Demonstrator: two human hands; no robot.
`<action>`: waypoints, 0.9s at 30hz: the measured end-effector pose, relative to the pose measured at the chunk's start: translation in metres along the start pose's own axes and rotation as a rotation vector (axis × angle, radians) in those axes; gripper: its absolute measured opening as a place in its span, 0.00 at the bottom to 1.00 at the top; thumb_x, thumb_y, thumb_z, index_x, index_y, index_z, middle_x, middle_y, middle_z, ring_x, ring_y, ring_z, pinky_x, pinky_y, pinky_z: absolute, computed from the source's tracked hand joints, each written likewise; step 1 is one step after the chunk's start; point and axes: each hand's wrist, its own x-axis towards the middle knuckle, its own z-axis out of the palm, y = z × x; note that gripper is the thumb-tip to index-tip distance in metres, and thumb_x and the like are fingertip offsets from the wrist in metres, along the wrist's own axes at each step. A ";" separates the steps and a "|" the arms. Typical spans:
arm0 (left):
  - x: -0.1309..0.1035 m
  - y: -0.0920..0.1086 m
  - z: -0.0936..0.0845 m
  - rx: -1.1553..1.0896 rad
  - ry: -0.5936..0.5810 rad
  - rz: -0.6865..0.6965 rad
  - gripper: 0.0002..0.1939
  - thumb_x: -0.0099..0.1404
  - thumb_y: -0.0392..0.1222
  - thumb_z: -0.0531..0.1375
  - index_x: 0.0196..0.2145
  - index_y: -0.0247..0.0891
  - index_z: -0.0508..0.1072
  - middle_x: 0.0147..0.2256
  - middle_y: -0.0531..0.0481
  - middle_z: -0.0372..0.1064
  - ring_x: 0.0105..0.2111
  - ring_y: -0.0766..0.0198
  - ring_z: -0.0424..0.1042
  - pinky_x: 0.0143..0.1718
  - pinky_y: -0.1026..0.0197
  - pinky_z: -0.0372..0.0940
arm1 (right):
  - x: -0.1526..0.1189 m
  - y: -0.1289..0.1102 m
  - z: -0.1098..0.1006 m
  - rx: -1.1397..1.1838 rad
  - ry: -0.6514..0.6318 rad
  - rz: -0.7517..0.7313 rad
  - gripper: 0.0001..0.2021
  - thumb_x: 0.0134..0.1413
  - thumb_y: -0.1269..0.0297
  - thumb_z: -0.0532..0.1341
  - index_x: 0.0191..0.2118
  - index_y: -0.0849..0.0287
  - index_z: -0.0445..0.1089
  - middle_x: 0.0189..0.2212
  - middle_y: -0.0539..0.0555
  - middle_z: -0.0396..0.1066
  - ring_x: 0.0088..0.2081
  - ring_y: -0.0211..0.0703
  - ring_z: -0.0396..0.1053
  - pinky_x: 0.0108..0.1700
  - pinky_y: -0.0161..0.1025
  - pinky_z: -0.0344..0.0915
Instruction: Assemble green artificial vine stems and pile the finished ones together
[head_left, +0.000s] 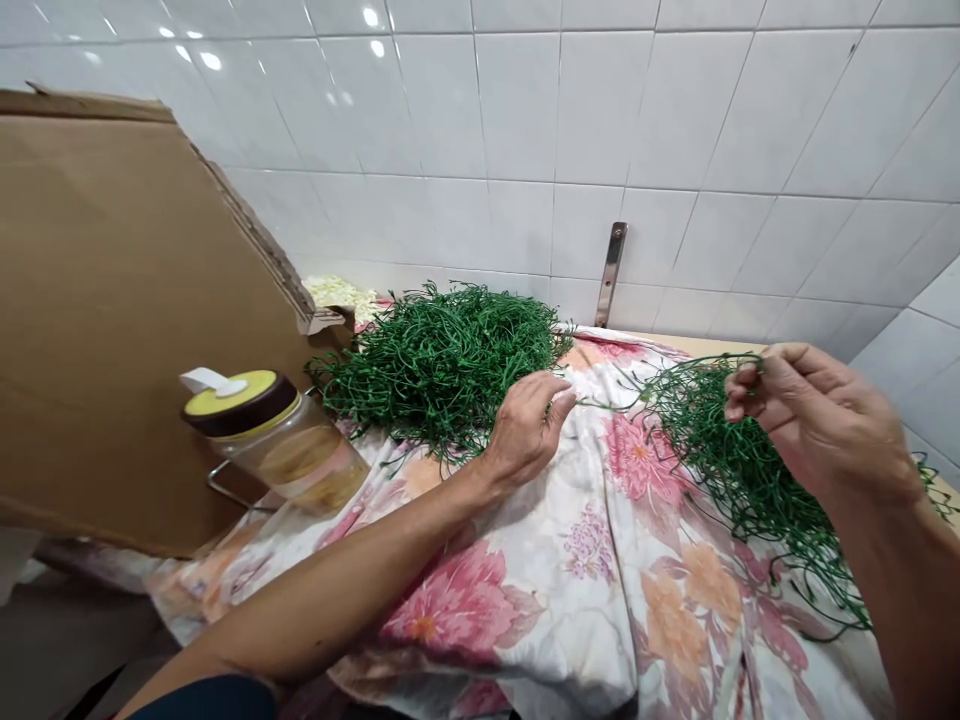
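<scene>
My left hand (525, 425) is closed in a pinch at the right edge of a large heap of thin, dark green stems (457, 350) with small tips. A fine green strand runs right from its fingertips. My right hand (832, 425) is raised over a second, looser heap of the same stems (750, 485), thumb and fingers pressed together on a branching green stem (697, 365). That stem stretches leftward towards my left hand. Whether both hands hold the same piece, I cannot tell.
Flower-patterned cloth (547, 620) covers the table. At left stand a tall cardboard sheet (112, 300) and a see-through jar (300, 465) with a yellow and brown lid. Pale yellow bits (341, 293) lie behind. A metal strip (611, 270) leans against the tiled wall (517, 110).
</scene>
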 end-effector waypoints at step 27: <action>-0.001 -0.007 0.001 0.243 -0.141 0.234 0.28 0.63 0.26 0.56 0.60 0.35 0.64 0.62 0.37 0.62 0.66 0.49 0.56 0.64 0.45 0.58 | -0.034 -0.043 0.020 -0.030 -0.138 -0.083 0.10 0.68 0.64 0.55 0.36 0.55 0.70 0.52 0.64 0.73 0.28 0.43 0.62 0.21 0.42 0.56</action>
